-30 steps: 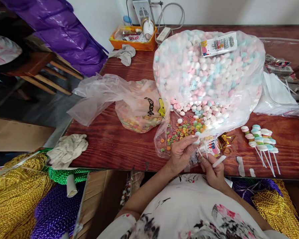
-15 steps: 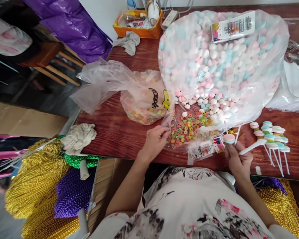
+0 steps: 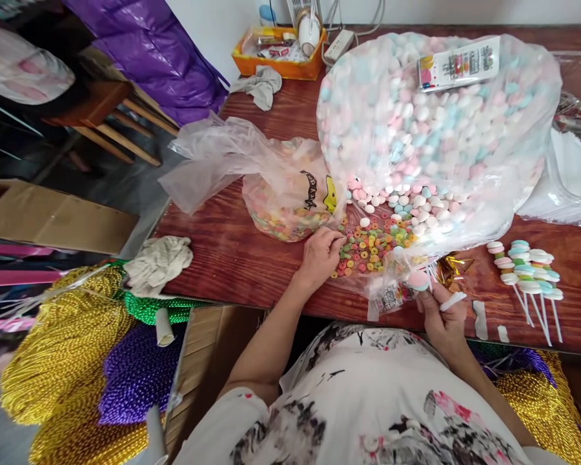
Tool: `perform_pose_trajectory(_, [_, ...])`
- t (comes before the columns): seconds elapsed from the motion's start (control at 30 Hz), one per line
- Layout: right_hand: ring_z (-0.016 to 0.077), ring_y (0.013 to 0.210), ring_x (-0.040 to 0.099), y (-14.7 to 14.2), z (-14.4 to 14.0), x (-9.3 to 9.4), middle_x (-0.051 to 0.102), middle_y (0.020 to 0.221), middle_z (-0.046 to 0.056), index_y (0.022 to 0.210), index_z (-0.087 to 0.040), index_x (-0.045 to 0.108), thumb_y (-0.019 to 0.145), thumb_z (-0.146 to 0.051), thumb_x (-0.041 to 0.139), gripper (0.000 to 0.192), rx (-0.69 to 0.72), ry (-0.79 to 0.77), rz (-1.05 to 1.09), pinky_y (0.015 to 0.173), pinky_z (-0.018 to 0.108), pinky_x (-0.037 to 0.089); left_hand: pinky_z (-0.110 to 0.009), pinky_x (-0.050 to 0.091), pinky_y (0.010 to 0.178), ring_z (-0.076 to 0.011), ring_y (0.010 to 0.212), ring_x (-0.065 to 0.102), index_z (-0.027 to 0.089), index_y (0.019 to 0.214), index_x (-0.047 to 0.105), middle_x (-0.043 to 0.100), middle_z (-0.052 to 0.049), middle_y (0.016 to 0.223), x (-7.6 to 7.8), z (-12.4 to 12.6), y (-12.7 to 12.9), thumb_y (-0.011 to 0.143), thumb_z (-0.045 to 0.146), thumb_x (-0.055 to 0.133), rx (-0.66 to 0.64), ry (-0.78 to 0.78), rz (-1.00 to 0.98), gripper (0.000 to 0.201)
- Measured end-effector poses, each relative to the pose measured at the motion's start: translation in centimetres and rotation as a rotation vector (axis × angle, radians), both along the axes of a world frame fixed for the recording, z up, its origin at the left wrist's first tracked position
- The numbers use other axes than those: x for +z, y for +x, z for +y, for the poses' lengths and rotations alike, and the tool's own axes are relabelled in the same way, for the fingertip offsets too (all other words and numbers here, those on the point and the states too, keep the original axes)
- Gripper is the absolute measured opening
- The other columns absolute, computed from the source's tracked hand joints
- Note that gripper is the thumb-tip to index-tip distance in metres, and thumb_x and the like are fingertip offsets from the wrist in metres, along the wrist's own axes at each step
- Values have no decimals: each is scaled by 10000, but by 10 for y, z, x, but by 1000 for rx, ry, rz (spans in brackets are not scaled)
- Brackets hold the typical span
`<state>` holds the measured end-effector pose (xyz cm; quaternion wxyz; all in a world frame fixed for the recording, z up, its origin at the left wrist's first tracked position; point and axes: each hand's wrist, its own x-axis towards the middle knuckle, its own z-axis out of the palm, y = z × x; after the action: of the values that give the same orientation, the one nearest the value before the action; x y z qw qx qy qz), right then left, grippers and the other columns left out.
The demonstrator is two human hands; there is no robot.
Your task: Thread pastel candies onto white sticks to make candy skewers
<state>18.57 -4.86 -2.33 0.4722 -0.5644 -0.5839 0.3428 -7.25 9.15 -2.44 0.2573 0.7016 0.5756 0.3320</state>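
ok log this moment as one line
left hand: picking at ring candies | right hand: holds stick with pink candy | finished sticks: on table, right

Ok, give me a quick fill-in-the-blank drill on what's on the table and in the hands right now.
1. The left hand picks among the small ____-shaped colourful candies.
2. The right hand holds a white stick topped by a round ____ candy disc.
3. The finished candy sticks lie on the person's ____ side of the red-brown wooden table.
4. The orange tray stands at the table's ____ edge.

Missing words: ring; pink; right; far
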Motion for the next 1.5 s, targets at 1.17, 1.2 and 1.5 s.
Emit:
perform_pose_trajectory(1.17, [119, 557, 401, -14, 15, 0, 437, 608, -39, 694, -208, 476, 1023, -273, 486, 336, 106, -42, -68, 558, 278, 316, -349, 525, 846, -194, 879, 638, 176, 969, 755, 705, -69, 927, 20, -35, 19, 856, 210, 625, -55, -33, -215, 175])
perform_pose_trajectory(1.2, [119, 557, 404, -15, 18, 1, 442, 609, -39, 693, -208, 477, 1023, -276, 487, 337, 95, -30, -67, 560, 278, 317, -374, 519, 894, -213, 935, 636, 168, 1008, 749, 696, -85, 971, 19, -21, 9, 856, 157, 585, -41, 19, -25, 223])
perform_pose_trajectory(1.5, [116, 552, 420, -13, 18, 0, 458, 608, -39, 711, -206, 513, 1006, -223, 486, 297, 87, 45, -143, 555, 271, 330, -433, 518, 947, -283, 1061, 574, 167, 1021, 747, 585, -125, 1116, 11, 0, -2, 855, 250, 665, -278, -23, 580, 203])
